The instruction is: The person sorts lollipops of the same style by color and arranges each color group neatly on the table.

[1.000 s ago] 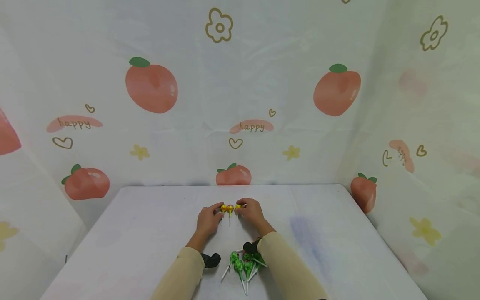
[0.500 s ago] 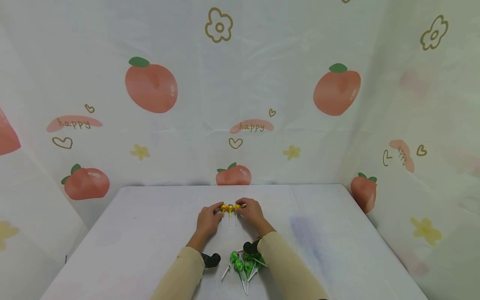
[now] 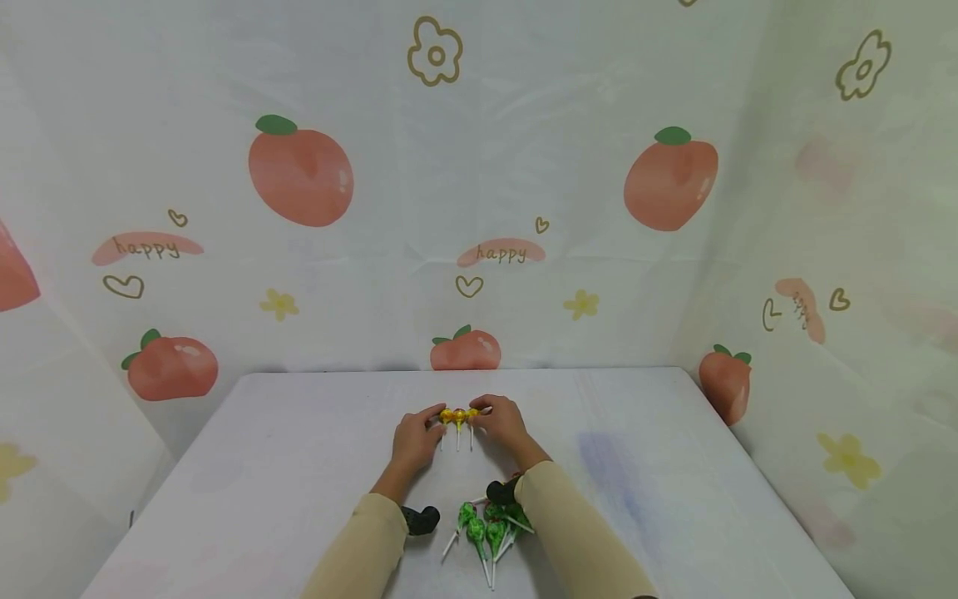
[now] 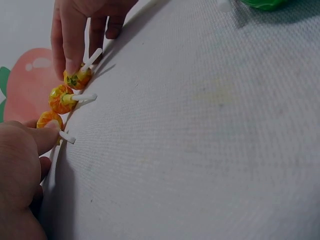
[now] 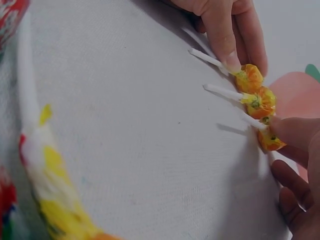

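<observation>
Head view: three yellow lollipops [image 3: 460, 414] are lying side by side at the centre of the frame, sticks pointing toward the bottom edge of the white table [image 3: 299, 474]. The left hand [image 3: 414, 441] is pinching the leftmost lollipop [image 4: 48, 118] between thumb and fingers; the right hand [image 3: 505, 424] is likewise pinching the rightmost lollipop [image 5: 270, 144]. The middle lollipop [image 5: 263, 103] is resting between them. Green lollipops [image 3: 476, 529] are lying loosely heaped at lower centre, beside the right sleeve [image 3: 580, 524].
</observation>
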The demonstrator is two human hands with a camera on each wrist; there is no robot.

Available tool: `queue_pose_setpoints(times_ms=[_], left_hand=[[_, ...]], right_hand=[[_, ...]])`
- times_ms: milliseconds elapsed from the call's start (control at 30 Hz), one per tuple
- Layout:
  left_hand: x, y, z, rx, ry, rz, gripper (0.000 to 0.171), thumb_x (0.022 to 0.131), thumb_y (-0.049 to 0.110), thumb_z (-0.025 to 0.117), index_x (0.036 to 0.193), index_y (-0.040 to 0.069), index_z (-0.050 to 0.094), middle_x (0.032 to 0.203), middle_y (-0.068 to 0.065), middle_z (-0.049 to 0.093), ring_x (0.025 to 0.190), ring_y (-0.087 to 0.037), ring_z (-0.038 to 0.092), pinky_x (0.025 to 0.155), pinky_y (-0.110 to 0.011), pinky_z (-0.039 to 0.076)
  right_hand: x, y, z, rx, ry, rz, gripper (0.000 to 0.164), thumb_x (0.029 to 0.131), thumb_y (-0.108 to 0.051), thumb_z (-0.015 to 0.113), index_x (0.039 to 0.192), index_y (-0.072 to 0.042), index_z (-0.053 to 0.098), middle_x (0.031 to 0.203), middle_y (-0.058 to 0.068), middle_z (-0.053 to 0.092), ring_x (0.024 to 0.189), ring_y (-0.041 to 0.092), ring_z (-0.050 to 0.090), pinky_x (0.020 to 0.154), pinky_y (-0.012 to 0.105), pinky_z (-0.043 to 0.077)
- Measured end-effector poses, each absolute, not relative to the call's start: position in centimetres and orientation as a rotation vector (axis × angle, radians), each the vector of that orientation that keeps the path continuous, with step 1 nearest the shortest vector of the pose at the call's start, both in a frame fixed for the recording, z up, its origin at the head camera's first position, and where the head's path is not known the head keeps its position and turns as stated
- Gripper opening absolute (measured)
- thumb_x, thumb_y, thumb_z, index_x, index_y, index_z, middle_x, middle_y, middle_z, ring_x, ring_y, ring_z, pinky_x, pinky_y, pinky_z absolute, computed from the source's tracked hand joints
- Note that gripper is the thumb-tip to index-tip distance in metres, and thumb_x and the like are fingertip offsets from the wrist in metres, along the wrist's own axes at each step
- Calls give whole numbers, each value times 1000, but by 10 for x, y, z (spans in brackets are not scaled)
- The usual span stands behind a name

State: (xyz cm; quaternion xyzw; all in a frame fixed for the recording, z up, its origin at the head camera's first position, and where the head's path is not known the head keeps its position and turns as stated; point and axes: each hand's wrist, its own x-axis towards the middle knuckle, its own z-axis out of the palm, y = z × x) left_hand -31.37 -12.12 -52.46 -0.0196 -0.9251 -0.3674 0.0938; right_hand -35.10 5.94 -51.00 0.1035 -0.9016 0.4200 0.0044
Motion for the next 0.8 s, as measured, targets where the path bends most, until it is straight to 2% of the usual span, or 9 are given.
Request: queue_pose_setpoints(times_ms=[367,633,800], left_hand=[[-313,-120,-524,-42,-2748,-1099,41,91,15,68,131,18,64,94,-5,57,85,-22,49,77,-42,42],[-313,-120,-525,-35,-2765,-1086,41,91,16,68,132,18,63,98,-6,59,88,-22,50,80,-44,43],[-315,-120,-526,-43,-2763,-1077,41,91,16,68,132,19,63,95,-5,59,86,-22,50,78,-43,42]], right_hand=[[-350,60,-505,292,-2847,1338,23,87,-13,72,110,-9,72,105,4,68,91,22,61,82,37,50],[-352,66,-501,360,-2798,1367,24,88,-14,72,111,-6,71,104,7,69,89,24,63,74,34,52],[-350,68,-494,407,-2779,1347,27,89,-16,72,113,-4,69,101,7,68,91,26,63,81,39,51]])
